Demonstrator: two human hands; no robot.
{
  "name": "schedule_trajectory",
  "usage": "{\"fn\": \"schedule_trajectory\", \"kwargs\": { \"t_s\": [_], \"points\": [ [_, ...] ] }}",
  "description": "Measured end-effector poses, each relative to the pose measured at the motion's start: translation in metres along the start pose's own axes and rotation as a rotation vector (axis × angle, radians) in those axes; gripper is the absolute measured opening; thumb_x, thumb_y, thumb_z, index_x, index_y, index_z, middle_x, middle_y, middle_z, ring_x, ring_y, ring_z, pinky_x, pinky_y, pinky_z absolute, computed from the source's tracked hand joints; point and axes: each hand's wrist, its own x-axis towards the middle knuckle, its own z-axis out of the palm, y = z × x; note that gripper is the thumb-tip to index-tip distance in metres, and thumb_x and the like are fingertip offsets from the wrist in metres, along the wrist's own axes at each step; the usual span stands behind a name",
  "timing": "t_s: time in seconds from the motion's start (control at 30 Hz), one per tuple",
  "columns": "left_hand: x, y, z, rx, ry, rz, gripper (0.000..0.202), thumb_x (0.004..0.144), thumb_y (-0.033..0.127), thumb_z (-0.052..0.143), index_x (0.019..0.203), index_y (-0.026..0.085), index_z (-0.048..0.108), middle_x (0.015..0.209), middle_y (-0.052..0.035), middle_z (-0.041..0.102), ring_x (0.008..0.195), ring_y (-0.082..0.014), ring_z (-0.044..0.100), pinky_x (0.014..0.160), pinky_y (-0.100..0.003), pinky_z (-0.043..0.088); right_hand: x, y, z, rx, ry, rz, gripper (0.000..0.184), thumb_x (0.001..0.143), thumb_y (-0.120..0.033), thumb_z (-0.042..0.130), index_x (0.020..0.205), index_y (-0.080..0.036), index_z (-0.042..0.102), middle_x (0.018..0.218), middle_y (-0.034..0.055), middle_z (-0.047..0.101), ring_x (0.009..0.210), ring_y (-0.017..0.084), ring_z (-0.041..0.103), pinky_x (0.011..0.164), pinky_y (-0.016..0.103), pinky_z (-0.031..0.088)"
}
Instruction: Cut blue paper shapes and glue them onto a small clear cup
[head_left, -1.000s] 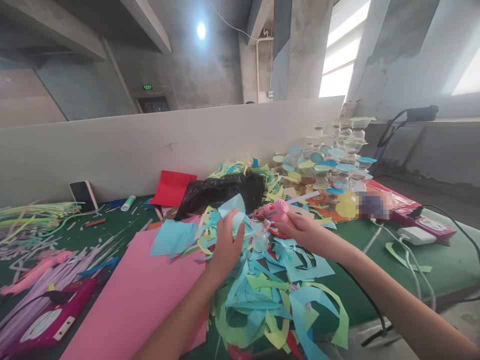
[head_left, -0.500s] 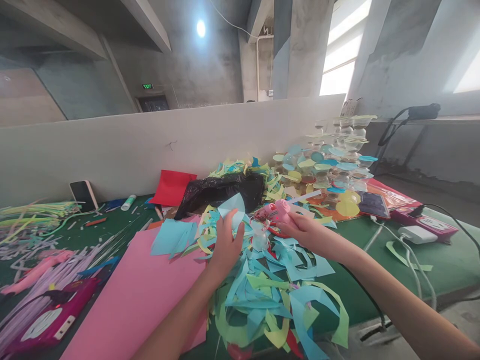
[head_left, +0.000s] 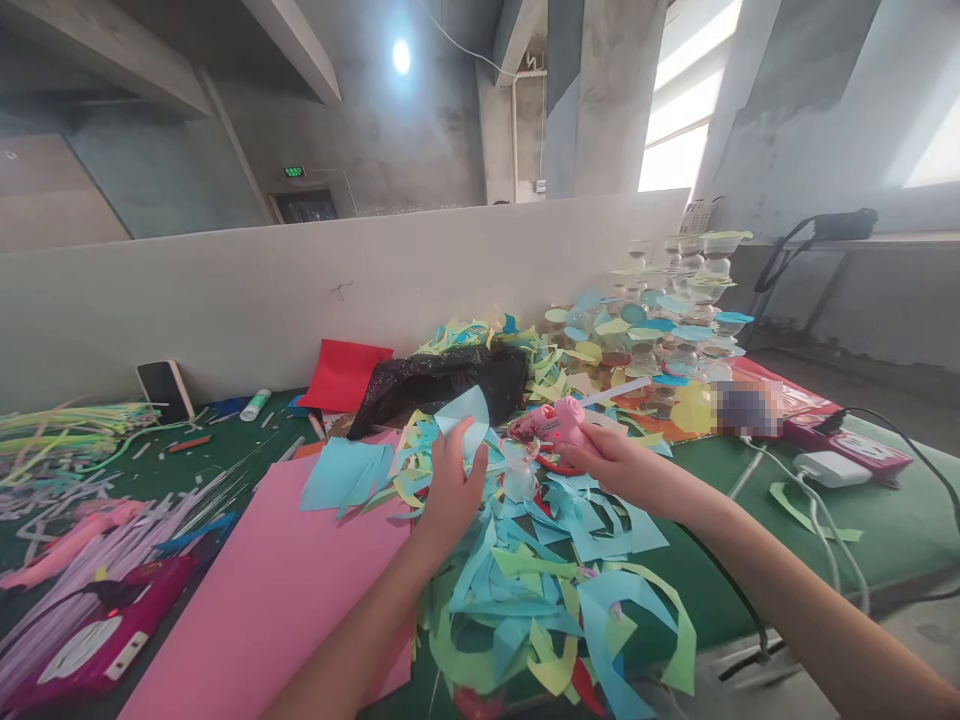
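Observation:
My left hand (head_left: pixel 452 490) pinches a light-blue paper piece (head_left: pixel 465 418) upright between its fingers. My right hand (head_left: pixel 613 465) grips a pink hot glue gun (head_left: pixel 551 425), with a pale glue stick (head_left: pixel 613 392) sticking out of its back. Just between both hands stands a small clear plastic object (head_left: pixel 517 472). Under them lies a heap of blue, green and yellow paper scraps (head_left: pixel 525 590). To the left, a pink card sheet (head_left: pixel 277 590) has a blue paper piece (head_left: pixel 345 475) on it.
Behind the scraps lie a black plastic bag (head_left: pixel 439 388) and a red sheet (head_left: pixel 343 375). Clear cups with paper discs (head_left: pixel 660 320) stand stacked back right. Pipe cleaners (head_left: pixel 112 530) and a phone (head_left: pixel 165 390) lie left; a power strip (head_left: pixel 847 450) and white charger (head_left: pixel 821 468) sit right.
The glue gun and my right hand have shifted slightly to the right. My left hand and the blue paper piece have hardly moved.

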Motion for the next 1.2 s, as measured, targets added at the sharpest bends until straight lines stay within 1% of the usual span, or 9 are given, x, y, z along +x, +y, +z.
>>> {"fn": "schedule_trajectory", "kwargs": {
  "t_s": [0.1, 0.2, 0.27, 0.43, 0.5, 0.7, 1.0, 1.1, 1.2],
  "points": [
    [0.000, 0.000, 0.000, 0.003, 0.008, -0.012, 0.047, 0.096, 0.048, 0.036, 0.134, 0.022, 0.041, 0.135, -0.0132, 0.047, 0.132, -0.0258, 0.036, 0.106, -0.046, 0.034, -0.002, -0.002, -0.003, 0.034, -0.038, -0.009, 0.046, 0.087, -0.063, 0.044, 0.084, -0.021, 0.059, 0.073, 0.0010, 0.053, 0.066, 0.016, 0.047, 0.059, 0.027, 0.039],
    [0.000, 0.001, 0.001, -0.007, 0.008, -0.024, 0.047, 0.096, 0.048, 0.036, 0.134, 0.022, 0.041, 0.135, -0.0135, 0.046, 0.131, -0.0258, 0.037, 0.105, -0.046, 0.035, -0.004, -0.002, -0.006, 0.058, -0.077, 0.004, 0.047, 0.087, -0.065, 0.042, 0.086, -0.021, 0.056, 0.070, -0.0014, 0.046, 0.060, 0.013, 0.041, 0.053, 0.025, 0.035],
    [0.000, 0.002, 0.000, -0.016, 0.002, -0.026, 0.046, 0.096, 0.047, 0.036, 0.134, 0.023, 0.041, 0.136, -0.0134, 0.045, 0.131, -0.0254, 0.037, 0.105, -0.045, 0.036, -0.004, 0.001, -0.007, 0.069, -0.059, 0.023, 0.046, 0.087, -0.065, 0.043, 0.087, -0.021, 0.054, 0.067, -0.0027, 0.043, 0.057, 0.012, 0.037, 0.050, 0.024, 0.032],
    [0.000, 0.002, 0.000, -0.022, 0.000, -0.014, 0.046, 0.096, 0.047, 0.036, 0.134, 0.022, 0.041, 0.135, -0.0134, 0.046, 0.132, -0.0256, 0.037, 0.106, -0.046, 0.034, -0.001, 0.007, -0.010, 0.077, 0.022, 0.007, 0.042, 0.087, -0.062, 0.047, 0.073, -0.022, 0.043, 0.062, -0.0045, 0.035, 0.055, 0.011, 0.033, 0.048, 0.023, 0.031],
    [0.000, 0.002, 0.000, -0.020, -0.002, -0.016, 0.047, 0.096, 0.048, 0.036, 0.134, 0.022, 0.041, 0.135, -0.0136, 0.046, 0.132, -0.0261, 0.037, 0.106, -0.047, 0.034, -0.001, 0.008, -0.011, 0.061, 0.032, 0.012, 0.043, 0.086, -0.062, 0.047, 0.072, -0.022, 0.043, 0.061, -0.0052, 0.032, 0.053, 0.011, 0.030, 0.047, 0.024, 0.030],
    [0.000, 0.003, 0.000, -0.030, -0.025, -0.027, 0.049, 0.095, 0.051, 0.035, 0.136, 0.023, 0.039, 0.137, -0.0141, 0.044, 0.133, -0.0270, 0.036, 0.106, -0.047, 0.034, -0.004, 0.008, -0.011, 0.034, 0.023, 0.038, 0.042, 0.087, -0.061, 0.044, 0.081, -0.021, 0.052, 0.061, -0.0046, 0.035, 0.052, 0.011, 0.029, 0.045, 0.024, 0.026],
    [0.000, 0.004, -0.001, -0.017, -0.017, -0.013, 0.048, 0.095, 0.048, 0.035, 0.135, 0.021, 0.040, 0.136, -0.0139, 0.046, 0.133, -0.0265, 0.035, 0.106, -0.047, 0.034, -0.004, 0.008, -0.011, -0.020, 0.046, 0.025, 0.041, 0.089, -0.060, 0.044, 0.074, -0.022, 0.043, 0.060, -0.0060, 0.032, 0.051, 0.010, 0.026, 0.046, 0.024, 0.025],
    [0.000, 0.003, 0.000, -0.017, 0.006, -0.009, 0.045, 0.095, 0.047, 0.037, 0.133, 0.023, 0.041, 0.135, -0.0130, 0.047, 0.132, -0.0266, 0.036, 0.106, -0.047, 0.034, -0.005, 0.008, -0.010, -0.047, 0.045, 0.026, 0.042, 0.089, -0.061, 0.042, 0.076, -0.022, 0.045, 0.062, -0.0050, 0.037, 0.053, 0.011, 0.029, 0.047, 0.024, 0.027],
    [0.000, 0.003, 0.000, -0.019, 0.013, -0.023, 0.044, 0.095, 0.046, 0.038, 0.133, 0.023, 0.042, 0.135, -0.0129, 0.046, 0.133, -0.0266, 0.034, 0.107, -0.048, 0.033, -0.005, 0.010, -0.009, -0.057, 0.042, 0.038, 0.043, 0.089, -0.063, 0.040, 0.083, -0.022, 0.050, 0.066, -0.0030, 0.043, 0.056, 0.012, 0.033, 0.048, 0.024, 0.030]
  ]
}}
